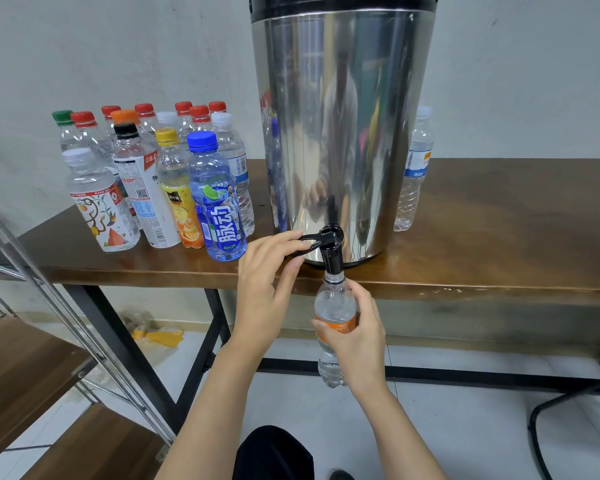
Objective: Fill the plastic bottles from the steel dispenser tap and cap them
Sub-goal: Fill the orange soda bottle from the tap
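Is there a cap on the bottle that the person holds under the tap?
No, the orange-label bottle in the right hand has a bare open neck right under the black tap spout.

orange-label bottle [335, 306] upright under black tap [331, 251]

Silver, mirror-bright dispenser [343, 116] with black tap [331, 251] on a brown wood-grain worktop [499, 230]. Clear bottle [335, 306] at the tap carries an orange band. Blue bottle [219, 209] has white lettering.

Left of the steel dispenser [340, 133], the blue bottle [219, 202] reads "脉动"; the white-labelled bottle [146, 192] just beside it carries a QR code.
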